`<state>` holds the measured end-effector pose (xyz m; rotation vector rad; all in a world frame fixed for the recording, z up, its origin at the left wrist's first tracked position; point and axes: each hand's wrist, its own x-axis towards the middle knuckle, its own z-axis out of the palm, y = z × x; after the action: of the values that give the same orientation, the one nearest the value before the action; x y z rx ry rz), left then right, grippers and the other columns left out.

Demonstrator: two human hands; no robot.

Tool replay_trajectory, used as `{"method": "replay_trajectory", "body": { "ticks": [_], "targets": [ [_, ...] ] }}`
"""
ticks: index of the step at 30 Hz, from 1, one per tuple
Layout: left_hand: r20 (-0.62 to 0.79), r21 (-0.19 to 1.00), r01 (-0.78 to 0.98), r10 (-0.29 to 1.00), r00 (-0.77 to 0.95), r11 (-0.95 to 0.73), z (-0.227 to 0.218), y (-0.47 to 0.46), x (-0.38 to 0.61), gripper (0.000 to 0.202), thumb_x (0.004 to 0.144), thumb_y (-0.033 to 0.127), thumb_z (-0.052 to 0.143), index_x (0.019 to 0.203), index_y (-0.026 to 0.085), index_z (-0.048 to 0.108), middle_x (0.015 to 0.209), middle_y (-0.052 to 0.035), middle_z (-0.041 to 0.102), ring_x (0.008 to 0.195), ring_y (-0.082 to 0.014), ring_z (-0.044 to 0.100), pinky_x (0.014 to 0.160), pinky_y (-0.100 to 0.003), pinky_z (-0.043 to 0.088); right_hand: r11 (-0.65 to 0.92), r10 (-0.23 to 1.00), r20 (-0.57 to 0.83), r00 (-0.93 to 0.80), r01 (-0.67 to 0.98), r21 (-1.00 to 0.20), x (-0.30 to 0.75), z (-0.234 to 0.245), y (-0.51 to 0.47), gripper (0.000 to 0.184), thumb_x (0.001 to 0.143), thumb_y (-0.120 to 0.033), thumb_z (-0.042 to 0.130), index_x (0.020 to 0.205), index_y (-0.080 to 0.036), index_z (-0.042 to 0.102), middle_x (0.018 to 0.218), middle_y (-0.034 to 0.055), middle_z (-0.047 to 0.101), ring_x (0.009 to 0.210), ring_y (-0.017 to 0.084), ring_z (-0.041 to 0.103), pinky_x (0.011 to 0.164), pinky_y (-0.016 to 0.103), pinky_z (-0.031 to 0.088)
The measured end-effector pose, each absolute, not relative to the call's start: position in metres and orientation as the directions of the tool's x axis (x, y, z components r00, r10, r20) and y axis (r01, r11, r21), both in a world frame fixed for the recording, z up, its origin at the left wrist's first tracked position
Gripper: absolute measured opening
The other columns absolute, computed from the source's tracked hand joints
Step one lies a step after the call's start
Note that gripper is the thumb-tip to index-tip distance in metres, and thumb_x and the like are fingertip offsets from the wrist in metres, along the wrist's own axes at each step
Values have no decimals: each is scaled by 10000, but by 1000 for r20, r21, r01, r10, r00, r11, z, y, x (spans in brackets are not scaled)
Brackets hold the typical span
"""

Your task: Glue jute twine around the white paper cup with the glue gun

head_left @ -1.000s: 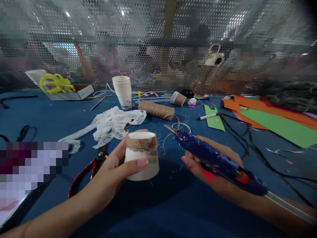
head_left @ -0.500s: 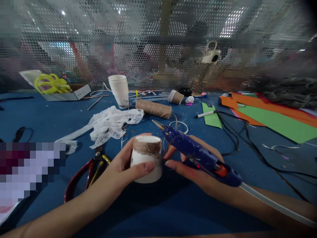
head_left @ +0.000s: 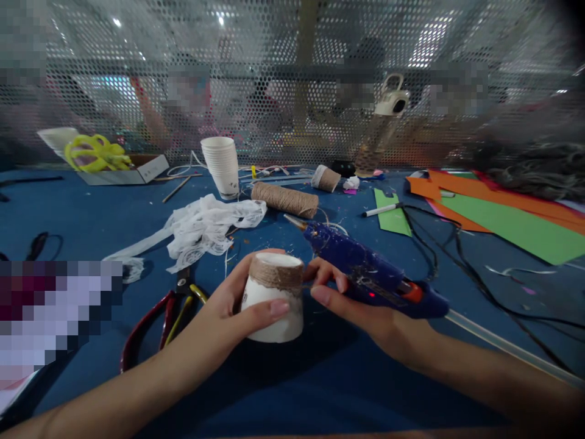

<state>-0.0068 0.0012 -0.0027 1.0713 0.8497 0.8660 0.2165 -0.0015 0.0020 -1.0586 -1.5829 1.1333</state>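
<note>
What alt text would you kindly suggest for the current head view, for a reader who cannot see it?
A person's left hand holds a white cup with brown twine wrapped around its upper part, while the right hand holds a blue glue gun near the cup. Beyond them on the blue table are a twine roll, white lace and stacked paper cups.

One cam, on my head — looks forward and down over the blue table (head_left: 347, 384) from 6 o'clock. My left hand (head_left: 231, 308) and right hand (head_left: 379, 323) close in — perforated screen (head_left: 256, 131) farther off, 12 o'clock.
</note>
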Motion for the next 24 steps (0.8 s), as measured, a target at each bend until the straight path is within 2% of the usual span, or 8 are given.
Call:
{"method": "replay_trajectory", "body": {
  "ticks": [3, 7, 13, 24],
  "targets": [
    [-160, 956, -164, 899, 408, 244, -2, 1, -7, 477, 805, 361, 859, 1242, 331, 670, 1155, 35, 780, 1081, -212, 671, 842, -233, 483, 219, 953, 186, -239, 122, -968, 216, 4, -1, 273, 853, -312, 778, 733, -238, 544, 904, 7, 702, 948, 197, 703, 796, 295, 589],
    [-131, 962, -175, 918, 375, 209, -2, 2, -6, 599, 806, 354, 856, 1327, 397, 565, 1200, 38, 754, 1079, -215, 664, 834, -246, 492, 210, 952, 182, -244, 92, -973, 216, 3, -1, 284, 849, -306, 784, 722, -234, 540, 878, 1, 688, 926, 185, 700, 812, 286, 587],
    [-57, 969, -196, 911, 409, 149, -5, 2, -7, 449, 835, 319, 838, 1169, 367, 542, 1087, 47, 720, 898, -155, 667, 735, -218, 503, 210, 951, 185, -248, 80, -974, 216, 3, 0, 278, 857, -307, 784, 718, -236, 553, 870, -10, 686, 964, 184, 691, 839, 282, 572],
    [-71, 953, -234, 889, 452, 195, -4, 1, -7, 399, 862, 305, 818, 1108, 353, 507, 1013, 63, 673, 877, -142, 654, 714, -205, 505, 202, 948, 171, -269, 93, -975, 216, 2, 0, 275, 879, -300, 763, 730, -231, 543, 910, -5, 690, 965, 168, 672, 853, 261, 553]
  ]
}}
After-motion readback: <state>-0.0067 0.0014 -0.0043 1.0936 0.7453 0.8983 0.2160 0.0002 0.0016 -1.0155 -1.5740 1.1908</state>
